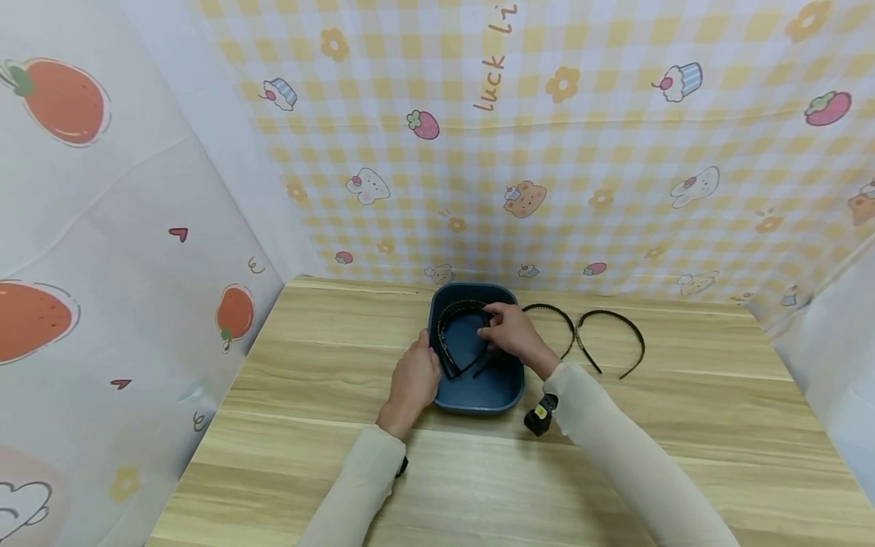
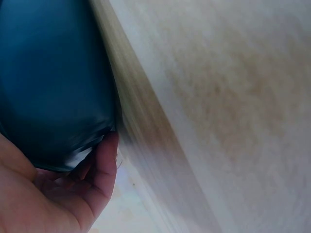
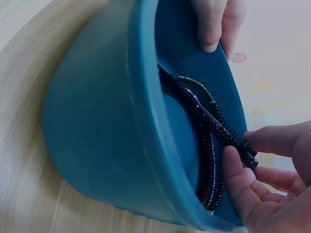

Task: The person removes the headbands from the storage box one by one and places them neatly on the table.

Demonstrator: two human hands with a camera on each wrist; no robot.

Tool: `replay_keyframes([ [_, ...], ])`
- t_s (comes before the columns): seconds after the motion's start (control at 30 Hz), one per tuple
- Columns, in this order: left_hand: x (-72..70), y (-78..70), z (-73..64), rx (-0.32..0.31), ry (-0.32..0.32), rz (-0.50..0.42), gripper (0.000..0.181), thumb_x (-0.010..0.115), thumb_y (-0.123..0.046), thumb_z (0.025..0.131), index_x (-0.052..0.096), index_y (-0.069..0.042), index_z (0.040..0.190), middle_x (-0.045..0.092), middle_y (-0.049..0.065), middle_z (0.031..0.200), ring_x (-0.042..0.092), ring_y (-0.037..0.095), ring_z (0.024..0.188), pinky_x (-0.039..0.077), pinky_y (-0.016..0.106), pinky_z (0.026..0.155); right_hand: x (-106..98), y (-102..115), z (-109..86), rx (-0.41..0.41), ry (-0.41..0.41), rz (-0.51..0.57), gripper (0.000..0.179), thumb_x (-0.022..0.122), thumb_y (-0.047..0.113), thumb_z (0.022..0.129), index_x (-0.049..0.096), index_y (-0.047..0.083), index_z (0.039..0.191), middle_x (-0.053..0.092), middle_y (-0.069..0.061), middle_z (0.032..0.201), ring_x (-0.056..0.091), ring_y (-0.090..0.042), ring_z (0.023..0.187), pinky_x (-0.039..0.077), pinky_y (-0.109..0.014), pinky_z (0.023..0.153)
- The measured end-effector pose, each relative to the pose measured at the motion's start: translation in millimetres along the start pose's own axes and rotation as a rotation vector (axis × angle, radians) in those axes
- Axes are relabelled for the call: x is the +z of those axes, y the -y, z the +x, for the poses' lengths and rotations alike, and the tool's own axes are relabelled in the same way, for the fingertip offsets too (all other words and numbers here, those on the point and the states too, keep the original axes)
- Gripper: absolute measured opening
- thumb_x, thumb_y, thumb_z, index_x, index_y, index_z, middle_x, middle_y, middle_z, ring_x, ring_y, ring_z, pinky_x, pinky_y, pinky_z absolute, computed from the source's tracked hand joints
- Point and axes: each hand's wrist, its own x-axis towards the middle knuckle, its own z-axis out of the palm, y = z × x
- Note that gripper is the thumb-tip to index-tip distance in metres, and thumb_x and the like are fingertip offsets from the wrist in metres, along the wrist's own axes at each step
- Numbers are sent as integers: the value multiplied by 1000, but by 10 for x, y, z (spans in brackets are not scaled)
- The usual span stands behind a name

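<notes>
A dark blue plastic bin (image 1: 478,396) stands on the wooden table, with black headbands (image 1: 446,357) inside it. My left hand (image 1: 415,374) grips the bin's left rim; in the left wrist view its fingers (image 2: 106,162) curl at the bin's edge. Over the bin's right side, my right hand (image 1: 514,333) reaches in. Its thumb and fingers pinch the end of a black headband (image 3: 209,116), seen close up in the right wrist view. Some of the headbands in the bin have a toothed edge and shiny specks.
Two more black headbands lie on the table (image 1: 683,425) right of the bin: a nearer one (image 1: 557,310), partly behind my right wrist, and a farther one (image 1: 639,334). Behind the table hangs a yellow checked cloth (image 1: 437,167); a white printed cloth (image 1: 137,213) hangs at left.
</notes>
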Motion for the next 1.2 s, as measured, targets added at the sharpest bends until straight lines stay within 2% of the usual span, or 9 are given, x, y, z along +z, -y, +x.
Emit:
replay_keyframes([
  [0.23,7,-5,1,0,3,1,46,41,-13,105,41,6,147,64,23,120,67,36,82,55,45,68,-46,-9,-32,8,-40,21,53,65,6,94,47,-3,142,53,-6,84,64,-15,67,58,-45,77],
  [0.53,12,-1,10,-2,-9,-3,45,42,-12,105,41,6,146,65,23,119,68,38,88,56,48,72,-90,26,-67,-28,-57,-6,51,63,7,93,49,-1,141,54,-7,87,64,-17,68,58,-45,76],
  [0.8,16,-3,9,1,-16,-2,45,43,-12,104,42,6,146,65,23,117,68,37,85,56,47,69,-118,49,-89,-35,-62,42,50,64,7,93,49,-2,139,53,-10,92,65,-20,72,58,-47,77],
  [0.9,16,-2,5,2,-16,-4,45,43,-11,104,42,6,146,65,23,119,68,37,86,56,47,70,-147,53,-96,-26,-43,59,49,65,7,93,48,-2,138,53,-10,93,65,-20,71,58,-46,77],
  [1.1,13,-1,3,-3,-10,-7,45,42,-12,105,41,6,146,64,23,122,68,38,87,56,47,71,-203,76,-113,46,52,187,47,63,2,92,42,-5,133,51,-8,91,64,-19,65,58,-49,78],
  [1.2,22,4,7,-5,-9,-6,46,42,-12,105,41,6,146,64,23,123,68,37,86,56,47,69,-221,79,-117,55,71,211,46,63,1,92,39,-5,132,48,-7,89,65,-20,65,58,-49,80],
])
